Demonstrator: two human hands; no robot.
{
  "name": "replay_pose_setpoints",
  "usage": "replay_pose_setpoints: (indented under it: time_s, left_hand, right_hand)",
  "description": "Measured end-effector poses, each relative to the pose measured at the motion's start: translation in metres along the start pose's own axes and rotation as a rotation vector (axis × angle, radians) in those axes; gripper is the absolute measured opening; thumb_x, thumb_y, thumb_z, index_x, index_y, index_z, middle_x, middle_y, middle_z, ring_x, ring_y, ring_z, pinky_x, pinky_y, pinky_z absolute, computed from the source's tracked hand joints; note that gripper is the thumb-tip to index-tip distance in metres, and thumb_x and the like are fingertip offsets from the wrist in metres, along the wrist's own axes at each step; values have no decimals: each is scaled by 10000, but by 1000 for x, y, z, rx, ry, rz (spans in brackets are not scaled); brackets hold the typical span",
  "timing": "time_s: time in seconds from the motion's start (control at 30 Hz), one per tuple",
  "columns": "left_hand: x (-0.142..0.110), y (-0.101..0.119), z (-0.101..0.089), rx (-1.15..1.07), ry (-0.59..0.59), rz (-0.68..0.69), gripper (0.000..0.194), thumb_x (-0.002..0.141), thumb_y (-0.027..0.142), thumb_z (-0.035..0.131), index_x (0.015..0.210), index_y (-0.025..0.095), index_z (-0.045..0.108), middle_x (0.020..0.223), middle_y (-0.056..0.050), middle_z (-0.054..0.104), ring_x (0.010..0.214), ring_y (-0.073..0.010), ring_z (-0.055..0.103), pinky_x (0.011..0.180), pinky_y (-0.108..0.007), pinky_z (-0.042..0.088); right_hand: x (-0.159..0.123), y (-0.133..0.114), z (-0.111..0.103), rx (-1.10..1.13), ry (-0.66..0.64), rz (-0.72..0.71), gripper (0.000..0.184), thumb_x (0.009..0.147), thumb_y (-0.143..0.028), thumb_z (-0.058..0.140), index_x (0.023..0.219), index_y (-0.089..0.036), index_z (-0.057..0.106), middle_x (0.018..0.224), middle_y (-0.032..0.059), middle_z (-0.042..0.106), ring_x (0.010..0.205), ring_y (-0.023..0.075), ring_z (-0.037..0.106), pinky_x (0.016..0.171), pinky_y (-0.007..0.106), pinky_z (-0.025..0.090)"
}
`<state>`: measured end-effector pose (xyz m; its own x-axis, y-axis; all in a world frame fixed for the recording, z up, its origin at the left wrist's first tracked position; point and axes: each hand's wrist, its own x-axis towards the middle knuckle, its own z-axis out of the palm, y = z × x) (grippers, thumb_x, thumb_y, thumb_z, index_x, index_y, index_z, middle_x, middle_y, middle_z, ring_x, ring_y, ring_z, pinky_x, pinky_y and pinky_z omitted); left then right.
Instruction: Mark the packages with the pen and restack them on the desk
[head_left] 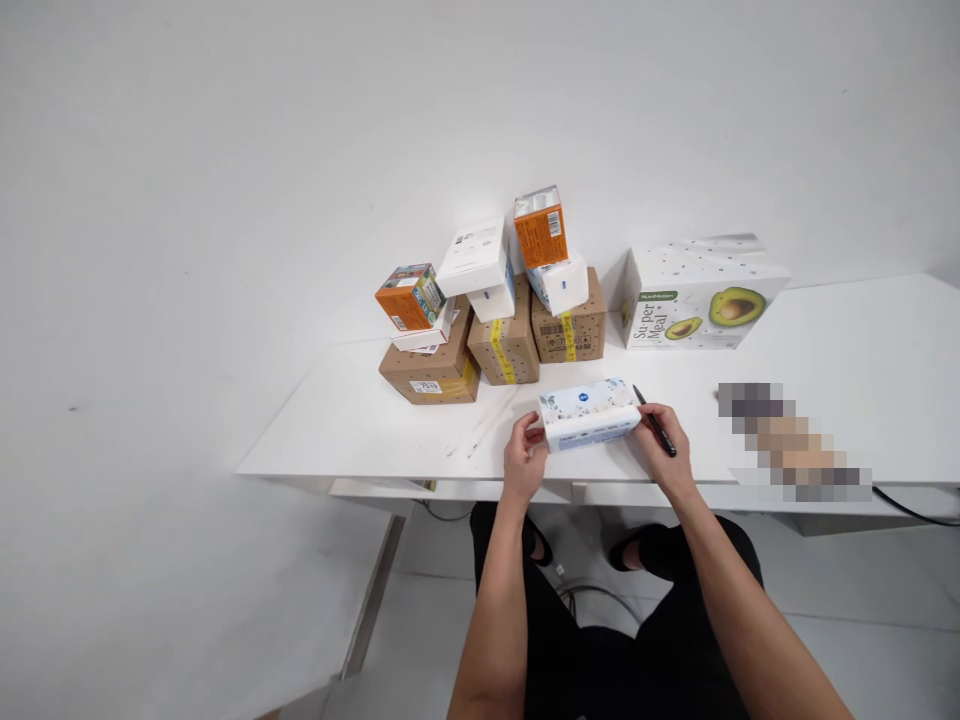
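A white and pale-blue tissue pack (589,412) with a leaf pattern is between my two hands, over the front part of the white table. My left hand (523,458) grips its left end, with the fingers partly hidden behind it. At the opposite end, my right hand (666,452) touches the pack with its fingertips. A black pen (655,424) is also held in that hand, slanting up to the left. Behind the pack stand three brown cardboard boxes, the left one (427,375) carrying a label and the middle one (504,345) sealed with yellow tape.
On the right cardboard box (585,335) rest another tissue pack (559,285) and an orange box (541,228). A white box (474,255) and a second orange box (411,297) top the others. Farther right are an avocado-print carton (694,305), a pixelated area and a black cable (911,508).
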<state>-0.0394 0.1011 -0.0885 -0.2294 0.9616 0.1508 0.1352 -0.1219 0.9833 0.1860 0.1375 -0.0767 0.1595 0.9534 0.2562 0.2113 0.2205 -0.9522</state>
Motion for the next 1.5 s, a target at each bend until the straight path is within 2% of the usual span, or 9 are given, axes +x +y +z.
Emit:
replay_pose_setpoints:
  time_s: [0.1,0.17,0.43,0.7,0.83,1.0,1.1,1.3,1.5]
  left_hand:
    - [4,2,1,103,-11,-20,635,728,157,601,1338,233,441,1361,-109,515,985,-201,618,840,-347,514]
    - [6,4,1,135,-38,-37,641,738,147,591,1352,241,435,1347,-93,535,936,-183,623,820,-331,519]
    - [7,9,-4,63,-126,-2,589,776,202,592,1349,236,459,1309,-72,574,933,-179,620,838,-327,510]
    - [9,9,-5,-12,-101,-36,456,790,308,612,1228,215,530,1232,-81,593,797,-138,605,689,-271,518]
    - [9,14,-6,-16,-65,-35,418,823,435,582,1158,187,571,1135,-91,627,714,-126,589,638,-264,512]
    - [9,15,-5,-16,-25,-49,476,790,547,595,1077,168,618,915,-67,665,626,-125,568,566,-254,487]
    - [6,13,-3,-13,9,-54,530,768,578,608,1086,155,630,782,-49,657,624,-140,573,574,-260,486]
    - [-1,10,-2,-14,57,-14,525,817,577,551,1130,166,646,910,-81,694,713,-167,615,679,-297,518]
    - [-5,5,-1,-46,38,23,566,822,546,570,1238,163,582,919,-95,692,792,-192,636,728,-315,528]
  right_hand:
    - [-1,4,0,-55,-24,-35,174,799,-320,569,949,-232,564,796,-17,584,702,143,528,674,264,428]
    - [0,6,-1,-81,-27,-41,165,799,-327,569,935,-234,561,781,-20,585,689,141,523,656,257,425]
    - [2,8,-2,-78,-59,-58,148,799,-325,551,921,-242,562,800,-10,610,727,160,551,700,277,443]
    - [1,8,-3,-83,-78,-45,173,792,-348,551,928,-241,566,824,2,627,777,181,567,719,301,454]
    - [1,8,-4,-78,-84,-63,179,800,-361,560,935,-243,566,832,-5,622,787,176,564,729,293,453]
    - [0,5,-4,-82,-129,-92,200,816,-381,554,963,-245,554,843,1,617,798,182,561,718,291,451]
    - [0,4,-4,-79,-148,-115,211,826,-379,548,988,-245,549,840,3,612,791,182,559,715,292,451]
    - [-1,1,-3,-55,-126,-117,208,851,-383,538,1004,-243,552,875,14,604,799,179,554,739,297,449]
    - [-2,0,-3,-32,-129,-122,190,854,-359,559,1007,-247,563,887,10,609,808,172,559,759,293,443]
